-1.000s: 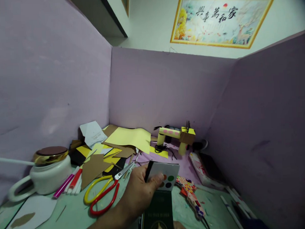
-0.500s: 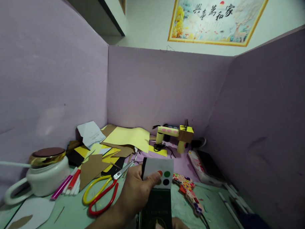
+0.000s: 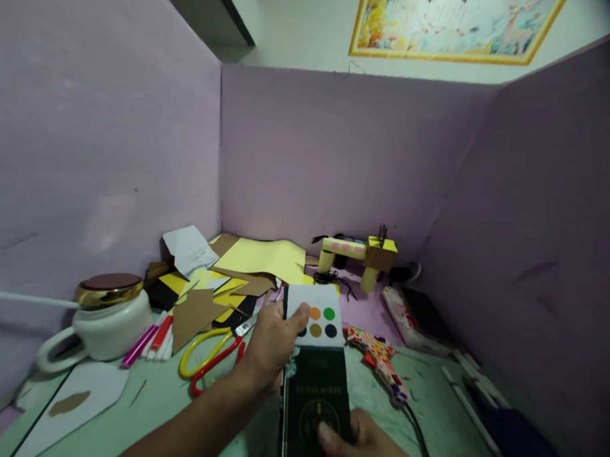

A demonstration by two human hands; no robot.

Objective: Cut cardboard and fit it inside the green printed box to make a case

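Observation:
My left hand [image 3: 270, 346] grips the far end of a tall dark green box [image 3: 315, 388], its thumb pressed on a white card [image 3: 314, 315] printed with coloured dots at the box's top. My right hand [image 3: 360, 440] holds the near end of the same box at the bottom edge of the view, thumb on its front face. The box lies lengthwise away from me, just above the green table [image 3: 155, 400]. Red and yellow scissors [image 3: 212, 355] lie just left of my left hand.
A white pot with a gold lid [image 3: 105, 315] stands at the left beside several markers [image 3: 151, 340]. Yellow and brown paper scraps [image 3: 237, 277] pile at the back. A small cardboard model [image 3: 359, 256] stands by the purple partition. A patterned glue gun [image 3: 379, 359] lies to the right.
The view tilted down and the box with its card came up further into view. My right hand now shows clearly on the box's near end.

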